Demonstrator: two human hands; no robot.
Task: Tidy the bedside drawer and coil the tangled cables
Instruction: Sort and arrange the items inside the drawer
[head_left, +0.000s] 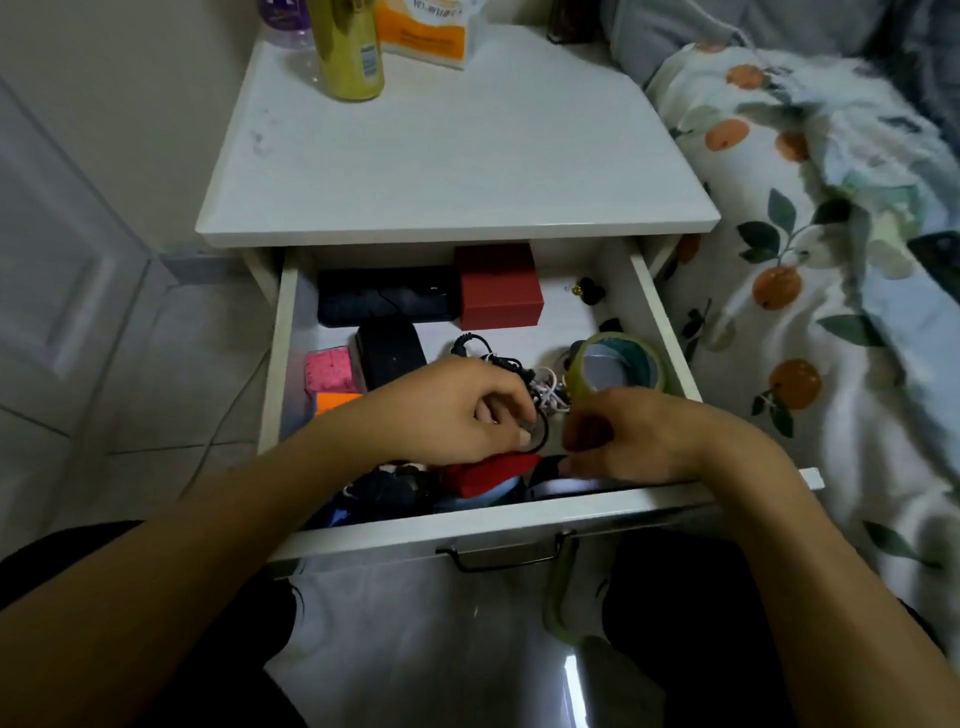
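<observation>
The drawer (470, 525) of the white bedside table (457, 171) is pulled wide open, and from where things lie this job looks barely begun. The tangled cables (511, 371), black and white wound together, sit in a knot near the middle of the drawer, just left of a roll of clear tape (618, 366) by the right wall; nothing about them is coiled yet. The left hand (447, 410) is down in the drawer with its fingers curled, and a loop of black cable runs under its fingertips, so it seems to be pinching that strand. The right hand (623, 436) is close beside it, blurred, fingers bent toward the same knot; I cannot tell whether it has hold of anything. Around them the clutter is unsorted: a red box (498, 291) and a long dark case (387, 296) at the back, a smaller black case (392, 353) and pink sticky notes (330, 369) with an orange block (332, 401) on the left, a red pouch (488, 475) and dark odds along the front edge. I would say the untangling is only starting, with the coiling and all the sorting left to do.
</observation>
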